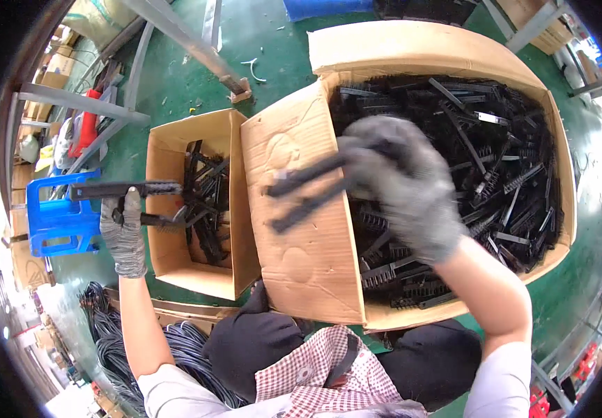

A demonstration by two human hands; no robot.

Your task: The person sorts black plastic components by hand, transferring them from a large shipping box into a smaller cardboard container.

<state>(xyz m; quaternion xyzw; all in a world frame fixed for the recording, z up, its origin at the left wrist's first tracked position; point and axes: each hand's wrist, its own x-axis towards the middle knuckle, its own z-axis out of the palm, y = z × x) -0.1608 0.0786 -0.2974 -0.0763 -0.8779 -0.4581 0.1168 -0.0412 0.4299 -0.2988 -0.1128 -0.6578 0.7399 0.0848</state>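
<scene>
My left hand (127,237), in a grey glove, is closed on black toothed plastic bars (109,190) over the left side of the smaller cardboard box (161,157). That box holds a loose pile of similar black pieces (207,237). My right hand (412,188), gloved too and smeared by motion, grips two black bars (308,174) that point left over a flap of the large cardboard box (301,265). Black comb-like pieces (517,202) fill the large box in a tangled heap, a few with pale shiny parts.
A blue plastic stool (53,216) stands left of the small box. Bundled black cables (106,334) lie at the lower left. Grey metal frame legs (189,42) rise beyond the small box. Scraps lie on the green floor (280,42). My knees (252,341) are close to the boxes.
</scene>
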